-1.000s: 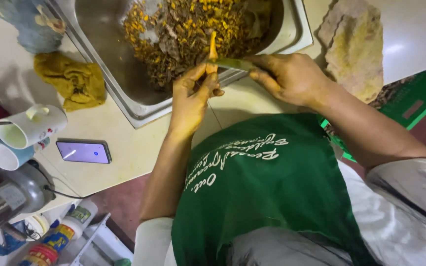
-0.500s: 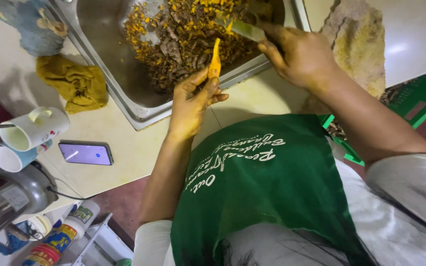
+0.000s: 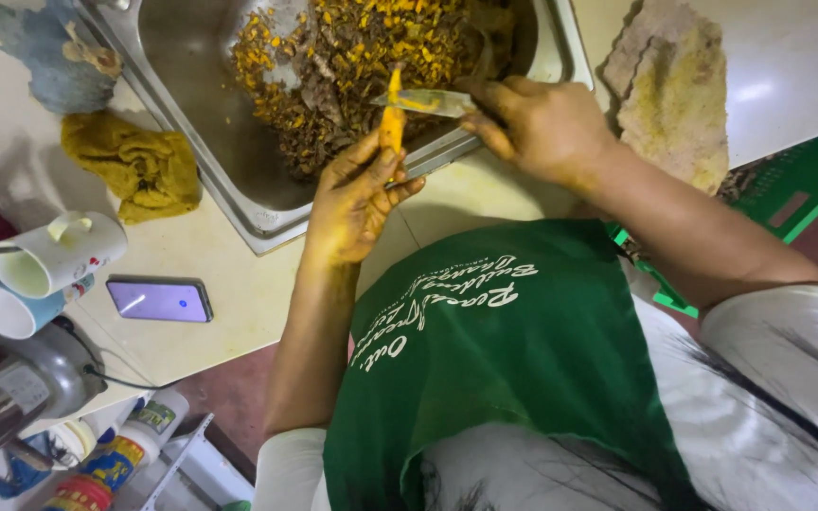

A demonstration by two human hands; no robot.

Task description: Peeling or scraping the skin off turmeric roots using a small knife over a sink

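Gripping a slim orange-yellow peeled root [image 3: 391,112] upright by its lower end, the left hand [image 3: 352,203] is closed around it just above the front rim of the steel sink [image 3: 205,142]. The right hand [image 3: 542,123] is closed on the handle of a small yellow-stained knife [image 3: 423,101], whose blade touches the root near its top. The root looks light, stiff and brittle, probably slick with juice, so a firm pinch low down, well clear of the blade, suits it. Orange and brown peelings [image 3: 352,57] fill the sink behind it.
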